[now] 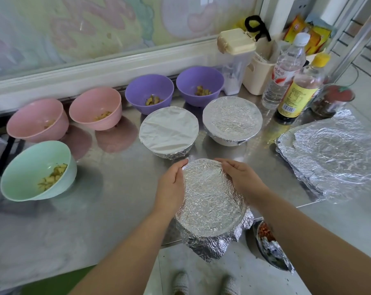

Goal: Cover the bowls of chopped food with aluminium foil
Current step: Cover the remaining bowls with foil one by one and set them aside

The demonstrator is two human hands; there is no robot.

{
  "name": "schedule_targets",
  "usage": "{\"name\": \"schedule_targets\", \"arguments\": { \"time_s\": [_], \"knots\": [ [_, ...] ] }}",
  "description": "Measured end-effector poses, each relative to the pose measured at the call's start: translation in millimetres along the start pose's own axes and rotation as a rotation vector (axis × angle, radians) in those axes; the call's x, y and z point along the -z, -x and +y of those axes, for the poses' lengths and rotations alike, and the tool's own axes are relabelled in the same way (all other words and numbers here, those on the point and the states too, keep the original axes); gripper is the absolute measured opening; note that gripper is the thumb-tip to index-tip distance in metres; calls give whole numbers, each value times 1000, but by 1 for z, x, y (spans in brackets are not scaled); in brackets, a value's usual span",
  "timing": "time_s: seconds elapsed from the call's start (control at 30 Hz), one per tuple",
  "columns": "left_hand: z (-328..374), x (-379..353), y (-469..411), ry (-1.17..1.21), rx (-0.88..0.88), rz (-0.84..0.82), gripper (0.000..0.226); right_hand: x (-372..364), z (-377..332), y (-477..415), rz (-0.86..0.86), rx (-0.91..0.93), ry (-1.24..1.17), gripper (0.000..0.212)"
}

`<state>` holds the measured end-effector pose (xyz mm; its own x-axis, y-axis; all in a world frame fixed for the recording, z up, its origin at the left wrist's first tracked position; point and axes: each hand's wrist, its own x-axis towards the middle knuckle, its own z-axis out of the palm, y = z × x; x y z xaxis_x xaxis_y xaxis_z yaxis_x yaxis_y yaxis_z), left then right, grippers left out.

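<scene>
1. While five bowls of chopped food stand uncovered, the step in hand appears to be the sealing of a third bowl. The open ones are a mint bowl [38,171] near the left edge of the counter [116,209], a left pink bowl [37,120] and a right pink bowl [96,108] behind it, and a left purple bowl [149,92] and a right purple bowl [199,85] along the back edge.
2. The left hand [170,188] lies along the left side of the foil-wrapped bowl [210,205], its fingers curved over the far-left rim and pressing the foil down.
3. That bowl is at the counter's near edge, between the two hands and partly overhanging. Whether its base rests on the counter cannot be told. The foil lies flat across the top, but its skirt flares loose and crumpled on the near side.
4. The right hand [244,179] mirrors the left, fingers curved round the far-right rim. Both hands are closed narrowly on the bowl, with the rim directly under the fingers.
5. Just behind the hands, toward the middle of the counter, stand a smooth covered bowl [169,133] and a crinkled covered bowl [232,121], both finished.
6. The next move probably calls for sliding the hands round to the near side to crimp the loose skirt. A fresh sheet would then come from the foil stack [333,150] at the right edge, for one of the open bowls.
</scene>
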<state>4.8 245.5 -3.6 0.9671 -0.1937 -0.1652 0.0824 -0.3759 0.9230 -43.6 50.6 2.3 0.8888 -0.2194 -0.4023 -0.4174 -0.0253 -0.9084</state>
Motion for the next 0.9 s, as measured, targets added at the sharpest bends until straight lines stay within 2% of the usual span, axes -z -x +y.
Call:
{"name": "schedule_targets", "arguments": {
  "time_s": [0.07, 0.17, 0.27, 0.37, 0.4, 0.47, 0.53, 0.6, 0.67, 0.73, 0.9],
  "knots": [
    [-3, -1, -1, 8, 6, 7, 33, 2, 4, -2, 5, -68, -52, 33],
    [-7, -1, 3, 43, 25, 37, 33, 2, -4, -2, 42, -96, 46, 45],
    [-5, -8, 19, 149, 117, 175, 33, 5, -18, -7, 111, 29, 100, 44],
    [0, -18, 46, 225, 220, 336, 34, 13, -34, -2, 330, 158, 98, 36],
    [2, -18, 52, 184, 188, 363, 36, 14, -36, 5, 384, 207, 111, 35],
    [9, -13, 54, 21, -2, 384, 38, 11, -36, 23, 409, 272, 125, 36],
    [15, -5, 40, -125, -220, 315, 36, -2, -30, 35, 384, 272, 170, 38],
    [21, -2, 20, -211, -321, 162, 36, -14, -24, 40, 354, 314, 251, 35],
    [20, -2, 5, -264, -310, 25, 37, -22, -20, 38, 330, 349, 349, 35],
    [14, -3, -1, -272, -234, -38, 38, -24, -15, 32, 337, 327, 445, 36],
    [5, -5, -3, -160, -109, 6, 39, -22, -12, 25, 376, 274, 472, 35]
  ]
}}
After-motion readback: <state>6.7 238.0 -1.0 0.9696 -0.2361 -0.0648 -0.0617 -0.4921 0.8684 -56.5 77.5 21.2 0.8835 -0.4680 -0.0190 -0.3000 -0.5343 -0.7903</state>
